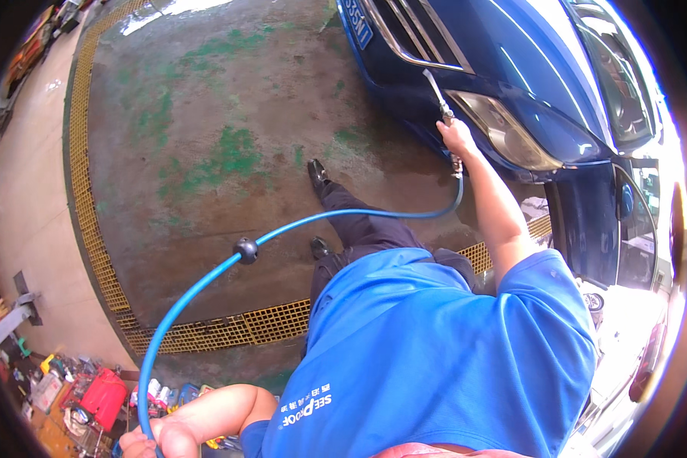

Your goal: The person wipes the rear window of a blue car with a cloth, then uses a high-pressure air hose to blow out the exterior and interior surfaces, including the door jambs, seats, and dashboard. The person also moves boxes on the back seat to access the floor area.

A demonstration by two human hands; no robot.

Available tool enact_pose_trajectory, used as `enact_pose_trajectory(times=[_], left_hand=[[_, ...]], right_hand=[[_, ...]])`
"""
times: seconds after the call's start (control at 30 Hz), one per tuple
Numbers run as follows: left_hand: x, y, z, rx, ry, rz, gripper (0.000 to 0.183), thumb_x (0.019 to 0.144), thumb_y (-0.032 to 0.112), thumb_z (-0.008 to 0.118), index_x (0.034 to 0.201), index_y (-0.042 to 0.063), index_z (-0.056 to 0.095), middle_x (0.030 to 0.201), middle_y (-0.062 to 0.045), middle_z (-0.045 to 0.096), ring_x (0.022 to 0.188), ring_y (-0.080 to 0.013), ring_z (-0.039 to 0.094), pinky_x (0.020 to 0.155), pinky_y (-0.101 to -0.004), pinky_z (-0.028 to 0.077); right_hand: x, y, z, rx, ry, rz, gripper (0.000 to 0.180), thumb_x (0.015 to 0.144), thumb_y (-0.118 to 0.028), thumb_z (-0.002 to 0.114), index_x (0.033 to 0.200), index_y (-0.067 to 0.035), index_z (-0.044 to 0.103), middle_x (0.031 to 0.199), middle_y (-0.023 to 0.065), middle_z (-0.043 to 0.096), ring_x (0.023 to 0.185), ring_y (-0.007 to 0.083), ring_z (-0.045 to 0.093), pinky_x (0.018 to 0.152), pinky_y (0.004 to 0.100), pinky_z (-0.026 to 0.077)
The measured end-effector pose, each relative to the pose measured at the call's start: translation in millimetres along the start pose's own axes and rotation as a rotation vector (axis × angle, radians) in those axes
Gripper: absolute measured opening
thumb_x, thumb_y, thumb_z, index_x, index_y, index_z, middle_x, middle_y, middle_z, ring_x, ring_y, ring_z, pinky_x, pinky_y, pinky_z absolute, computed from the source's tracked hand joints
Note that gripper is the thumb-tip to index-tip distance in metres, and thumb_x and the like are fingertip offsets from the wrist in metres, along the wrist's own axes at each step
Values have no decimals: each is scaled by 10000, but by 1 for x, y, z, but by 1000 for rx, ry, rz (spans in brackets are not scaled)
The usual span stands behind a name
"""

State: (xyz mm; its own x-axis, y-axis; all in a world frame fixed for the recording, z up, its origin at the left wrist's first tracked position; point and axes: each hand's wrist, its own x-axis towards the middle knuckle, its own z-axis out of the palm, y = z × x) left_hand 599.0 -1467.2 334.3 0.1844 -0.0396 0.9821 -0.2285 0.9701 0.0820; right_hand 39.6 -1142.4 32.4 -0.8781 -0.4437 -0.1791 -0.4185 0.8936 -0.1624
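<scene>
My right hand is closed around the metal handle of a blow gun or spray gun. The gun's slim nozzle points at the front of a dark blue car, just below the chrome-trimmed grille and beside the headlight. I cannot tell whether the tip touches the paint, and no spray shows. A blue hose runs from a metal fitting under the gun across my legs in a wide curve. A black ball sits on the hose. At the lower left my left hand grips the hose.
Yellow floor grating borders the worn, green-patched floor. A red machine or case stands among tools and clutter at the lower left. The car's side mirror juts out on the right. My shoes stand on the floor.
</scene>
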Motion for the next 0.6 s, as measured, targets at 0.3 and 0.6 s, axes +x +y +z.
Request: enact_pose_trajectory(times=[0.3, 0.6], left_hand=[[16, -14, 142, 188, -9, -5, 354, 955, 212, 408, 614, 122, 382, 455, 20, 297, 353, -96, 266, 340, -251, 232], [18, -52, 209, 80, -163, 28, 187, 965, 172, 402, 803, 82, 424, 505, 21, 346, 374, -94, 281, 349, -245, 234]], right_hand=[[135, -63, 81, -24, -362, 113, 414, 902, -346, 533, 1138, -21, 630, 1003, 251, 655, 985, 384, 626, 862, 449, 495], [244, -82, 128, 6, -369, 106, 441, 925, -356, 504, 1205, -30, 600, 998, 248, 656, 987, 370, 628, 874, 445, 492]])
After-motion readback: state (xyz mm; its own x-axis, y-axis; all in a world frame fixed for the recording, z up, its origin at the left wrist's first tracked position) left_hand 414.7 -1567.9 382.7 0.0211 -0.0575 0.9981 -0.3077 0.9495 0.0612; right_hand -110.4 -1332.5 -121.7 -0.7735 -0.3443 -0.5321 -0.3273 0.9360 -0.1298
